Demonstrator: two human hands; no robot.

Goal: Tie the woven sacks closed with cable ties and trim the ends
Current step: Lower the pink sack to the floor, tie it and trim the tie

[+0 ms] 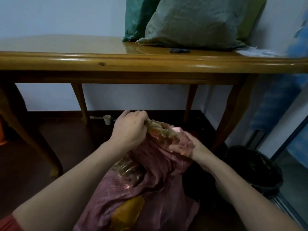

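So the left hand [130, 129] is fisted tight round the gathered mouth [158, 130] of the pinkish-red woven sack [150, 189], with the frayed straw-coloured edge poking out of the grip. The right hand [184, 145] is just beside it, lower and to the right, fingers curled onto the same bunch of fabric. It's blurry though, so I can't say how firm that hold is. The bunched neck runs between the two hands, from the right hand up and leftwards into the left fist, pointing away from the person toward the table. The sack's body lies on the dark floor, its long axis coming back from the hands toward the person, between the forearms. No cable tie in either hand that I can see. My guess is the tie goes round the neck just below the left fist, so the right hand looks better placed to let go and fetch one. Further out there's a glossy brown wooden table [150, 61] with bulky green woven sacks [196, 22] on it, and a small dark object [180, 50] in front of them, too blurred to name. Round black bin [253, 169] off to the right.
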